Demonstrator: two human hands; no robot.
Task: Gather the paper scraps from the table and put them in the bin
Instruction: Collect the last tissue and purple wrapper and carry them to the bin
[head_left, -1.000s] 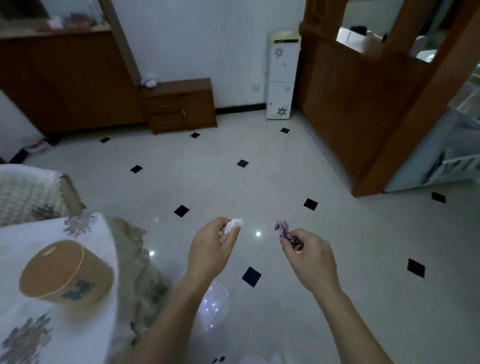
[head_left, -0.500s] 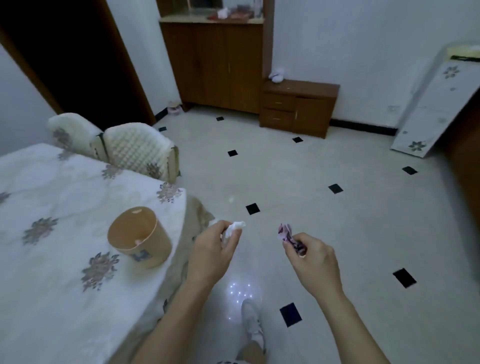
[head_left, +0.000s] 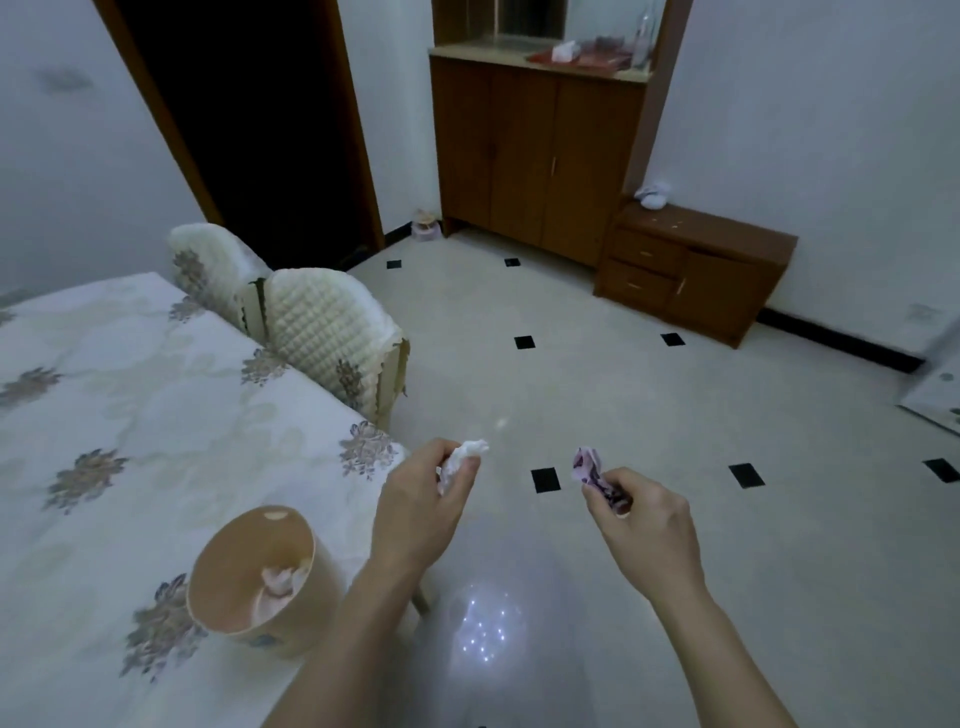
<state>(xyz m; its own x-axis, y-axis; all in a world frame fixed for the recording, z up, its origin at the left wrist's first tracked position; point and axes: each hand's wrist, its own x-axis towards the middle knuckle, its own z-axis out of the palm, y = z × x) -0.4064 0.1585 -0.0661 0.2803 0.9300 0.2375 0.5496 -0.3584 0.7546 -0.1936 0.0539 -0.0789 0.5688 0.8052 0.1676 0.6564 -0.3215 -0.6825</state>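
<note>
My left hand (head_left: 418, 512) is closed around a crumpled white paper scrap (head_left: 464, 457), held just past the table's corner. My right hand (head_left: 647, 530) pinches a crumpled purple-patterned paper scrap (head_left: 592, 470) over the floor. A round tan bin (head_left: 244, 587) stands on the table (head_left: 104, 415) near its corner, down and to the left of my left hand. Pale crumpled paper lies inside it. The table has a white cloth with flower prints.
Two chairs (head_left: 317, 332) with quilted white covers stand along the table's far side. A tall wooden cabinet (head_left: 535, 150) and a low drawer unit (head_left: 691, 270) line the far wall. A dark doorway (head_left: 249, 119) opens at the back left. White floor with black diamonds lies ahead.
The view has swung left, bringing the table, bin and chairs into sight. Both hands keep hold of their scraps in much the same pose.
</note>
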